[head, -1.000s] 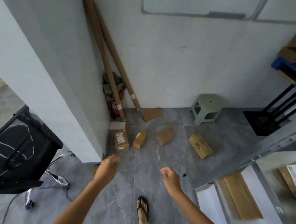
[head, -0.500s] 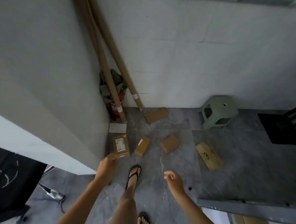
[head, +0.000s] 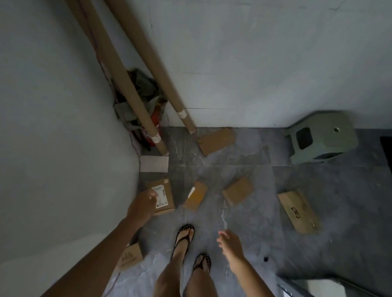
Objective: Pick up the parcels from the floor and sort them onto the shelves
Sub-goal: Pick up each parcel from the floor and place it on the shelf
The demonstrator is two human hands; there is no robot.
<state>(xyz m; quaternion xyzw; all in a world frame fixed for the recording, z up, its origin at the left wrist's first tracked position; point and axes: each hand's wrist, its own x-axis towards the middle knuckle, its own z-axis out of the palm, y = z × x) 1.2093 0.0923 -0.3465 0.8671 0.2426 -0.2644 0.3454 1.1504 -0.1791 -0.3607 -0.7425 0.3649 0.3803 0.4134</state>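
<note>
left hand [head: 142, 205] is down at the left, overlapping the left edge of the labelled cardboard parcel [head: 166, 200]. fingers loosely curled, can't tell if they grip it or even touch it. right hand [head: 229, 243] hangs nearer, right of the feet, fingers relaxed, holding nothing.

parcels all lie on the grey tiled floor [head: 243, 230]:
- labelled cardboard parcel is close against the left wall [head: 54, 141], white shipping label up
- narrow brown parcel [head: 195, 198] just right of it, not touching, white tag at its far end
- small plain parcel [head: 238, 192] further right
- long parcel [head: 298, 212] well right of that, black printed mark on top
- flat brown parcel [head: 216, 141] far, at the foot of the back wall
- printed box [head: 131, 257] near, partly hidden by the left forearm
- flat white piece [head: 154, 164] just beyond the labelled one

long cardboard tubes [head: 126, 81] lean into the far-left corner, with a red fire extinguisher [head: 154, 123] behind them. green plastic stool [head: 322, 136] is far right by the wall. feet in black sandals [head: 183, 238] near centre. metal shelf frame [head: 305, 292] at the near right corner.
</note>
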